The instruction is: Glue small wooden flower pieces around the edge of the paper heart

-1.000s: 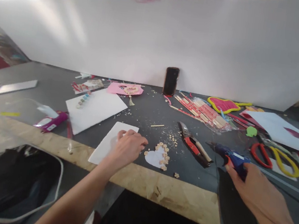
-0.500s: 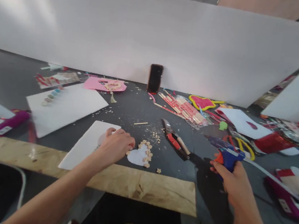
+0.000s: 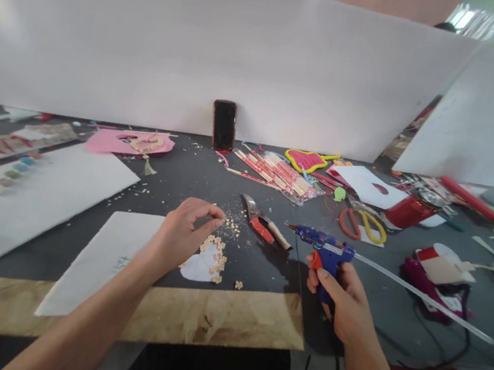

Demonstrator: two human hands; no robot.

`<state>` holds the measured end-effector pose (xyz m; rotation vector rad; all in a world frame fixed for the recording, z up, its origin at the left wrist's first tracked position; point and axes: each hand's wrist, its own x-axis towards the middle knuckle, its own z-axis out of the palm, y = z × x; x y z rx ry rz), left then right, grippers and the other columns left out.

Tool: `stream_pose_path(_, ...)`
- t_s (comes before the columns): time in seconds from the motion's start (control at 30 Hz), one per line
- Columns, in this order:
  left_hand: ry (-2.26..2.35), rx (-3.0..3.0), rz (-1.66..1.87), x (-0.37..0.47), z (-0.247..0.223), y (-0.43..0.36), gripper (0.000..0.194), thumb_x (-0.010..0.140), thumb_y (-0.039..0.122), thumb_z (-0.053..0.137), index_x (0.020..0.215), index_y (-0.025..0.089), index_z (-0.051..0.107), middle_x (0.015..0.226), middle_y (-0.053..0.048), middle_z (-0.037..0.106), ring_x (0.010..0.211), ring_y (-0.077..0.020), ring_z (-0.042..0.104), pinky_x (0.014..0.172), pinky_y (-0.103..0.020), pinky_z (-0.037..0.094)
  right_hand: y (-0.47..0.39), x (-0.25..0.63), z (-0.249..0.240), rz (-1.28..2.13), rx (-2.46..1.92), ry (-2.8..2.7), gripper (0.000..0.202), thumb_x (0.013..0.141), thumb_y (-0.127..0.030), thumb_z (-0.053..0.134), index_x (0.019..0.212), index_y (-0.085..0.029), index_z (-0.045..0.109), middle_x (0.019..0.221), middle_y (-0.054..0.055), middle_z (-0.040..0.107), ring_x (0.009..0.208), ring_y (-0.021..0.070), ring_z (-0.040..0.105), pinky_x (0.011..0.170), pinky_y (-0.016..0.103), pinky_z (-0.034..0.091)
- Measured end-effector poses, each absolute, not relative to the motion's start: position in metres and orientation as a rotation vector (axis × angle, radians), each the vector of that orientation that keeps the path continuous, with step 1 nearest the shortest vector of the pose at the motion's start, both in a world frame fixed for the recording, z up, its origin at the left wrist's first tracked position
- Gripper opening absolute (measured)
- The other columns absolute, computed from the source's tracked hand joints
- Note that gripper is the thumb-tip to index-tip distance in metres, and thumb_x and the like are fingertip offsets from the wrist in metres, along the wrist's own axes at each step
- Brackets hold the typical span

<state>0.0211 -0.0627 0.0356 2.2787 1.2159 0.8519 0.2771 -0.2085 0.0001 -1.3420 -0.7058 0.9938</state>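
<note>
My right hand grips a blue hot glue gun, its nozzle pointing left and a long clear glue stick running out of its back. Thumb and forefinger of my left hand are pinched together over small wooden bits; whatever is between the fingertips is too small to make out. Just below that hand lies a white paper heart, its top and right edge lined with small flower-like wooden pieces. One loose piece sits to its right.
Red-handled pruning shears lie between my hands. A white foam sheet is under my left forearm. Further back are a phone, bundled sticks, scissors and a red can. A wooden strip runs along the front edge.
My left hand has lifted from the heart's left side and moved up over the wooden bits, fingertips pinched. The glue gun has come closer to the shears. The view has turned right.
</note>
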Motion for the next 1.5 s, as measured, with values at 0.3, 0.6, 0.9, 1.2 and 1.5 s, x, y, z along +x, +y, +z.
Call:
stream_pose_path(0.3, 1.116, 2.178, 0.915, 0.032, 0.011, -0.057, 0.016, 0.086, 0.033, 0.051, 0.081, 0.023, 0.062, 0.087, -0.001, 0.066, 0.087, -0.0171, 0.06, 0.081, -0.03, 0.047, -0.21, 0.274, -0.002, 0.89, -1.387, -0.847, 0.027, 0.09, -0.045, 0.048, 0.092, -0.02, 0.059, 0.057, -0.001, 0.053, 0.049, 0.0111, 0.046, 0.044, 0.023, 0.035)
stream_pose_path(0.6, 1.105, 2.164, 0.929, 0.028, 0.011, -0.059, 0.015, 0.086, 0.03, 0.052, 0.079, 0.023, 0.062, 0.084, -0.001, 0.064, 0.086, -0.0163, 0.059, 0.08, -0.03, 0.046, -0.205, 0.277, -0.008, 0.869, -1.373, -0.691, 0.018, 0.084, -0.038, 0.057, 0.085, -0.021, 0.062, 0.069, 0.001, 0.064, 0.042, 0.0091, 0.045, 0.043, 0.024, 0.036)
stream_pose_path(0.9, 1.074, 2.174, 0.92, 0.029, 0.007, -0.059, 0.013, 0.086, 0.026, 0.052, 0.079, 0.022, 0.061, 0.083, -0.001, 0.063, 0.085, -0.0157, 0.058, 0.079, -0.029, 0.046, -0.206, 0.278, -0.003, 0.899, -1.502, -0.648, 0.028, 0.083, -0.046, 0.056, 0.09, -0.02, 0.063, 0.063, 0.002, 0.061, 0.041, 0.0089, 0.042, 0.037, 0.021, 0.027)
stream_pose_path(1.2, 1.102, 2.143, 0.862, 0.028, 0.009, -0.062, 0.011, 0.085, 0.026, 0.053, 0.08, 0.023, 0.062, 0.086, 0.0, 0.063, 0.087, -0.0153, 0.058, 0.08, -0.028, 0.045, -0.202, 0.273, -0.001, 0.871, -1.387, -0.77, 0.017, 0.079, -0.034, 0.066, 0.088, -0.021, 0.059, 0.079, 0.002, 0.06, 0.051, 0.0081, 0.044, 0.047, 0.023, 0.037)
stream_pose_path(1.5, 1.072, 2.172, 0.859, 0.029, 0.006, -0.06, 0.011, 0.086, 0.025, 0.053, 0.08, 0.023, 0.062, 0.085, -0.001, 0.064, 0.088, -0.016, 0.057, 0.08, -0.029, 0.045, -0.203, 0.271, -0.002, 0.887, -1.389, -0.81, 0.019, 0.082, -0.036, 0.063, 0.082, -0.019, 0.054, 0.062, -0.003, 0.049, 0.052, 0.0073, 0.041, 0.047, 0.02, 0.035)
